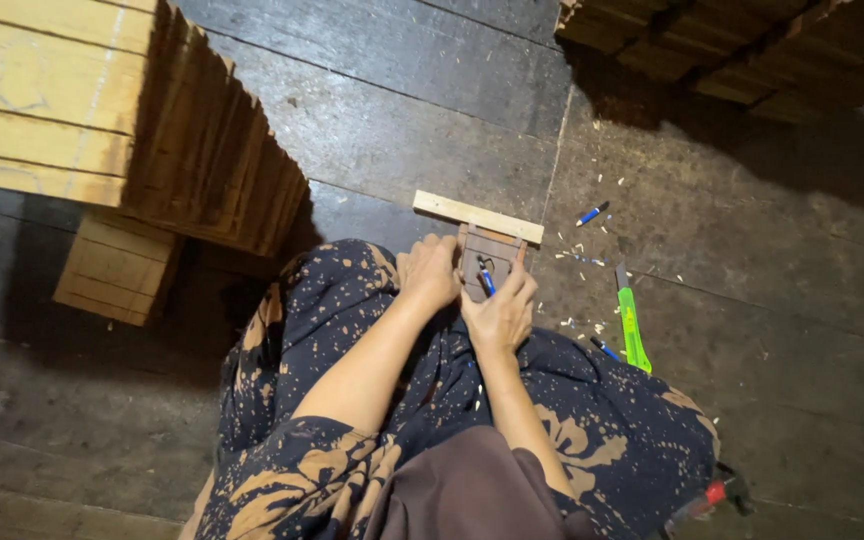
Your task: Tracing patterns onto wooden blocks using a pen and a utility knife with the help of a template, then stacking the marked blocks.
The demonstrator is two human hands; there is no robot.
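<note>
A small dark brown wooden piece (487, 255) rests on my lap, its far end against a pale wooden strip (478, 217) lying across it. My left hand (429, 272) grips the left side of the dark piece. Its right side is under my right hand (499, 308), which holds a blue pen (486, 279) with the tip on the wood. My legs, in dark blue cloth with orange splashes, lie below the hands.
Stacked pale wooden planks (62, 100) stand at the left, more wood (742, 45) at the top right. On the dark plank floor to my right lie a green utility knife (633, 330), two blue pens (592, 213) (607, 349), wood shavings and a red-handled tool (707, 498).
</note>
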